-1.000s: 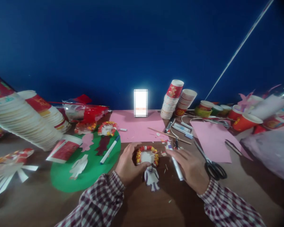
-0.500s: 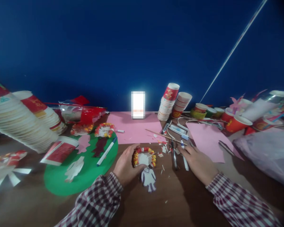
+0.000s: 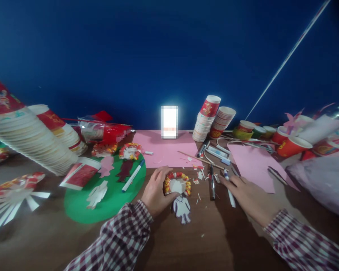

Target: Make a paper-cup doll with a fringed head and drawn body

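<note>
My left hand [image 3: 159, 194] is curled around a paper doll craft, whose head is a cut paper cup [image 3: 176, 185] with a curled red and yellow rim. The doll's white paper body [image 3: 182, 209], outlined in dark ink, lies flat below the thumb. My right hand [image 3: 250, 194] rests low over the table with its fingers stretched out. By its fingertips lies a white marker [image 3: 231, 195]; whether they touch it, I cannot tell. A black pen [image 3: 212, 182] lies just left of that marker.
A green disc [image 3: 84, 210] at left bears paper figures and a blue-capped marker [image 3: 133, 175]. Stacked paper cups lean at the left [image 3: 42, 141] and stand at the back [image 3: 202, 126]. Pink sheets [image 3: 169, 150], paper scraps [image 3: 200, 175] and a plastic bag [image 3: 324, 180] lie about.
The view has shifted slightly, so most things sit farther right. My right hand has moved a little rightward from the white marker. My left hand keeps its grip on the doll.
</note>
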Motion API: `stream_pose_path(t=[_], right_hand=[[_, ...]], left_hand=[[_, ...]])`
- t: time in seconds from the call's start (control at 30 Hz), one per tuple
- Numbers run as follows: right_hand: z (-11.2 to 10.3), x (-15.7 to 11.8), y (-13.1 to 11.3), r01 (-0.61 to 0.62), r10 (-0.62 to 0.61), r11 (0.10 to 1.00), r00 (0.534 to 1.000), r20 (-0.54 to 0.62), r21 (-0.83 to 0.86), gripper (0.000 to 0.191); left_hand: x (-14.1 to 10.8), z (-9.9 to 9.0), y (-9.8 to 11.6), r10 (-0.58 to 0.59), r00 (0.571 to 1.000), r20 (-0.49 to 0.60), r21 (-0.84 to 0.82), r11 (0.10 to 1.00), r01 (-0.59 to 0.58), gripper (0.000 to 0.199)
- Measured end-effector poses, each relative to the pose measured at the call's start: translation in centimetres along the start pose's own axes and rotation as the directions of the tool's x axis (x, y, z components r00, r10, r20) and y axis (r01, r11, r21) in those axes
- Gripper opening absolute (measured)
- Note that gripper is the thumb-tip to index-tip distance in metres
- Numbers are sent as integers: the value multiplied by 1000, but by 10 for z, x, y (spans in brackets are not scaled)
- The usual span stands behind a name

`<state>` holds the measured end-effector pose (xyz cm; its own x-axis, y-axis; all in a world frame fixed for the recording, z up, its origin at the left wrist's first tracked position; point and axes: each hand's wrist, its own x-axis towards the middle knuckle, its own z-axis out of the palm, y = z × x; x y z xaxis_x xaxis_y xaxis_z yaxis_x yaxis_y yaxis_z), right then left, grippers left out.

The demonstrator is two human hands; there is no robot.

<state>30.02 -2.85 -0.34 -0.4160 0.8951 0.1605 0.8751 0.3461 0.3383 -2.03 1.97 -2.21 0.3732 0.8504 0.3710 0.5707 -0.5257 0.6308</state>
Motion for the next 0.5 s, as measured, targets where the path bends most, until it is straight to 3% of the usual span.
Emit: stream_pose_path(t=[0.17,0.23,0.5], right_hand=[[-20,6,-1,-7,7,999,1000,16,-47,51],[-28,13,-2,20,-20,999,1000,21,-39,48],[-32,43,-24,242,-243,970,970,-26,-30,31]], left_hand=[[-9,-9,14,258,965,-40,175,953,-248,20],[-11,-13,17,304,953,-24,204,934,-292,16],[-4,-18,5,233,972,-43,126,966,-226,24]])
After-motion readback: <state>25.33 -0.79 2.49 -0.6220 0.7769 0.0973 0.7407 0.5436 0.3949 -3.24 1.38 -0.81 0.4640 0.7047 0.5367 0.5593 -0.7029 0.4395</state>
